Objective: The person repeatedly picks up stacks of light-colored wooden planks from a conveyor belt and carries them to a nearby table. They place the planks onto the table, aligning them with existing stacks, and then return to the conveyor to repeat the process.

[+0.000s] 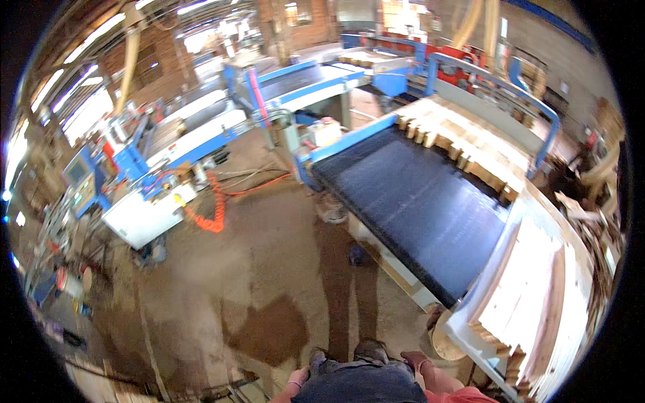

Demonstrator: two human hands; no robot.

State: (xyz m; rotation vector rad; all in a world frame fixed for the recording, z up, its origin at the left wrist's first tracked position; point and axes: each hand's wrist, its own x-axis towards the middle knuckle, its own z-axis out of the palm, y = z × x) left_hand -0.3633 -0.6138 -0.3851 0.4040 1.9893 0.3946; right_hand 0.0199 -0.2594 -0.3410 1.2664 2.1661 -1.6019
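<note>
Only a small part of each hand shows at the bottom edge, beside my blue trousers (363,384). My left hand (299,376) hangs by my left hip with a band on its wrist. My right hand (415,360) looks reddish and sits by my right hip, near the corner of a light blue table (463,329). Neither hand visibly holds anything, and the fingers are too small to make out. A wide dark conveyor belt (416,201) runs away to my right front. Pale wooden boards (531,295) lie stacked on the table beyond my right hand.
Short wooden blocks (463,134) line the belt's far end under a blue frame (497,84). Blue and white machines (195,134) with a control screen (77,171) and an orange coiled hose (215,209) stand at left. The dusty floor has a dark stain (269,329).
</note>
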